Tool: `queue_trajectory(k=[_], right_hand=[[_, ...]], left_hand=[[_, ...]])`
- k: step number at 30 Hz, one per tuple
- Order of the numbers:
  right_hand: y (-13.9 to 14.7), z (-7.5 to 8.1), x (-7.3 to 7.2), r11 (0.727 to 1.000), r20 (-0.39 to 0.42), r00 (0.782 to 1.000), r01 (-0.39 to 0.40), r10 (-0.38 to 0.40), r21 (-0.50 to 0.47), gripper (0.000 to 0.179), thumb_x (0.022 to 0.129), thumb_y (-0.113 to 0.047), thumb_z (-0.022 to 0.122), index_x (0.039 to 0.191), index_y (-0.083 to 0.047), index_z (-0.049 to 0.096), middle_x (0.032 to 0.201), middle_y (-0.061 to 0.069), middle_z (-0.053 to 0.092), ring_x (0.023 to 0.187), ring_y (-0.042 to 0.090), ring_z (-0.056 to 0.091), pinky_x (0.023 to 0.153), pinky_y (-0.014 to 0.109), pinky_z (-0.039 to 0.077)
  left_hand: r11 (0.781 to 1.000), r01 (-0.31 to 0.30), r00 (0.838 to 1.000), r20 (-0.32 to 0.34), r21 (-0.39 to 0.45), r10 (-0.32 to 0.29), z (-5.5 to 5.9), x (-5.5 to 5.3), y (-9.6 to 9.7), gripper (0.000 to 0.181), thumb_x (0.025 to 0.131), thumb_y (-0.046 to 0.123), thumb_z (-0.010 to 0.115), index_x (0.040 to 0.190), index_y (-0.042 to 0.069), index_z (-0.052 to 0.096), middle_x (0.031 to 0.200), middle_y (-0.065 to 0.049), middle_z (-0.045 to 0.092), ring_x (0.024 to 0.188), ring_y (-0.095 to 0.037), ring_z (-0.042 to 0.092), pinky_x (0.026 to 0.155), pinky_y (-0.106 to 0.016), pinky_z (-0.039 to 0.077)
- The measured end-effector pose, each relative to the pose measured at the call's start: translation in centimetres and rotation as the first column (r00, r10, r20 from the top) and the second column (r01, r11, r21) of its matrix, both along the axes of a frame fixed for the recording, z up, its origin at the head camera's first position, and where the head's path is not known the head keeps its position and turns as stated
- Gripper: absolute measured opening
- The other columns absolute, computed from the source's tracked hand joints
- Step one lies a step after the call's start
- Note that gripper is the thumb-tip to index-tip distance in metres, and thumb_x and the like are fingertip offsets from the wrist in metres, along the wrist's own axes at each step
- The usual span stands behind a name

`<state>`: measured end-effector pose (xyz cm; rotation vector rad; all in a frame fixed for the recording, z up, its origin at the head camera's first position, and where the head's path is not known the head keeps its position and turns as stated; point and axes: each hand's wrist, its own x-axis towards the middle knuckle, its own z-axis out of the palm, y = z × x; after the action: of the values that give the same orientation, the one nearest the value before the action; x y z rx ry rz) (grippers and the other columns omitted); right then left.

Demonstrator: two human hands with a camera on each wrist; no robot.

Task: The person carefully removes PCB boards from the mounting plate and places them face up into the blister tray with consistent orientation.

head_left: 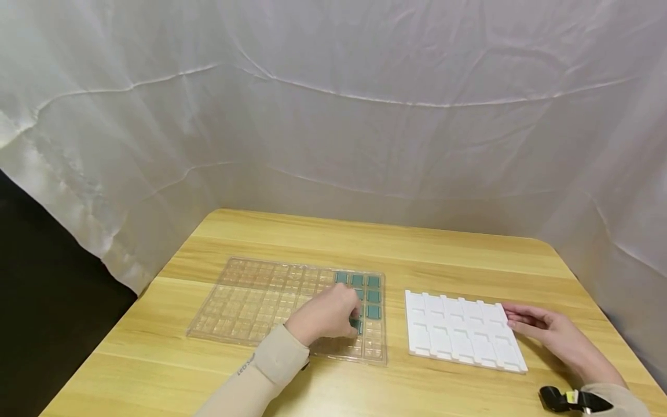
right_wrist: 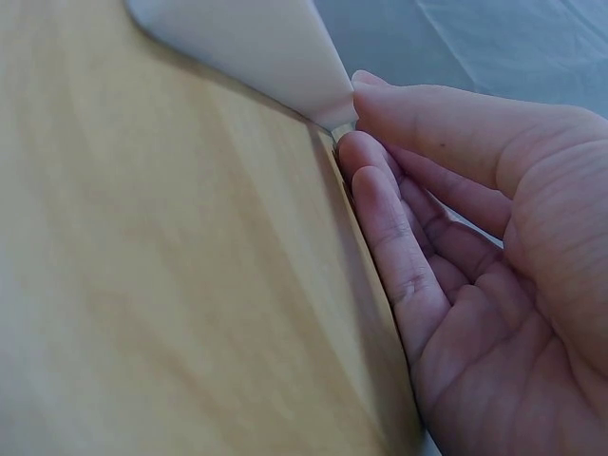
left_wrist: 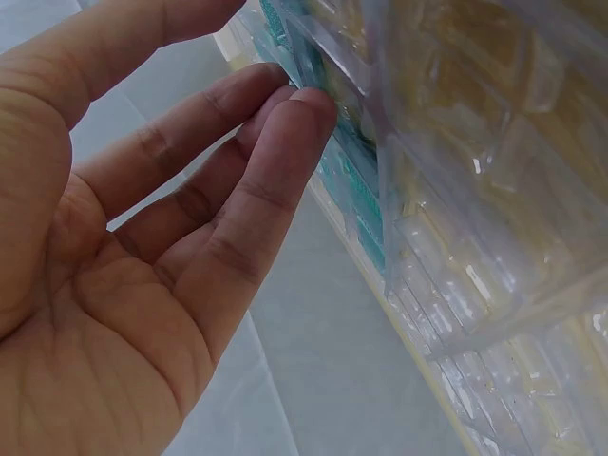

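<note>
My left hand (head_left: 329,310) reaches over the right part of a clear plastic tray (head_left: 239,298) of small cells. Between its thumb and fingertips it pinches a teal rectangular piece (head_left: 356,325) at one cell. In the left wrist view, bent fingers meet the tray's surface beside teal pieces (left_wrist: 356,204); the thumb tip is out of frame. Several teal pieces (head_left: 373,296) lie in cells at the tray's right end. My right hand (head_left: 560,341) grips the right edge of a white slotted tray (head_left: 464,330), thumb against the corner (right_wrist: 332,100) and fingers curled beside it.
Both trays lie on a wood-grain table (head_left: 417,385), the white one right of the clear one. A pale cloth curtain (head_left: 365,145) hangs behind and at the sides. A black device (head_left: 573,399) is strapped at the right wrist.
</note>
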<state>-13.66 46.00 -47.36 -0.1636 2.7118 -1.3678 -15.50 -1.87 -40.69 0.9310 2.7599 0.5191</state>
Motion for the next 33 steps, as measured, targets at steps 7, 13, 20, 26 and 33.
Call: queue_trajectory(k=[7,13,20,26,33], right_hand=[[-0.05,0.06,-0.03,1.0,0.02,1.0,0.004,-0.004,0.01,0.06,0.104,-0.026,0.072,0.15,0.008,0.054,0.125,-0.037,0.066,0.111,-0.023,0.057,0.087,0.002,0.045],[-0.04,0.09,0.08,0.999,0.022,1.0,0.006,-0.006,0.032,0.06,0.104,-0.028,0.072,0.151,0.006,0.055,0.126,-0.036,0.066,0.111,-0.025,0.055,0.087,0.0,0.042],[-0.27,0.16,0.06,1.0,0.011,1.0,0.004,-0.004,0.013,0.059,0.104,-0.025,0.072,0.15,0.008,0.055,0.124,-0.037,0.066,0.111,-0.024,0.056,0.087,0.001,0.043],[-0.32,-0.09,-0.26,1.0,0.016,1.0,-0.006,0.006,0.001,0.058,0.105,-0.022,0.071,0.15,0.01,0.053,0.124,-0.037,0.066,0.11,-0.021,0.059,0.087,0.002,0.045],[-0.48,-0.39,-0.52,1.0,0.015,1.0,-0.013,0.013,-0.012,0.057,0.105,-0.02,0.071,0.15,0.011,0.053,0.124,-0.038,0.065,0.109,-0.019,0.061,0.086,0.003,0.046]], left_hand=[[1.0,0.025,0.999,-0.029,0.005,-0.025,0.0,-0.02,-0.04,0.032,0.08,0.012,0.093,0.065,0.014,0.065,0.068,0.008,0.049,0.062,-0.004,0.036,0.054,-0.018,0.033],[0.999,0.03,0.999,-0.034,-0.012,-0.03,0.19,0.16,-0.05,0.018,0.081,0.013,0.093,0.075,0.012,0.076,0.076,0.006,0.064,0.065,-0.004,0.042,0.058,-0.017,0.041],[0.999,0.037,0.999,-0.036,-0.024,-0.038,-0.04,0.06,0.12,0.018,0.081,0.016,0.093,0.076,0.015,0.076,0.074,0.009,0.064,0.067,-0.004,0.044,0.059,-0.017,0.042],[0.999,0.034,0.998,-0.051,-0.033,-0.035,-0.2,0.14,0.11,0.014,0.081,0.018,0.094,0.084,0.013,0.081,0.085,0.006,0.074,0.073,-0.004,0.051,0.067,-0.017,0.049],[0.999,0.033,0.997,-0.07,-0.036,-0.035,-0.38,0.07,-0.04,0.017,0.081,0.017,0.093,0.077,0.015,0.076,0.074,0.011,0.06,0.073,-0.005,0.046,0.064,-0.018,0.046]])
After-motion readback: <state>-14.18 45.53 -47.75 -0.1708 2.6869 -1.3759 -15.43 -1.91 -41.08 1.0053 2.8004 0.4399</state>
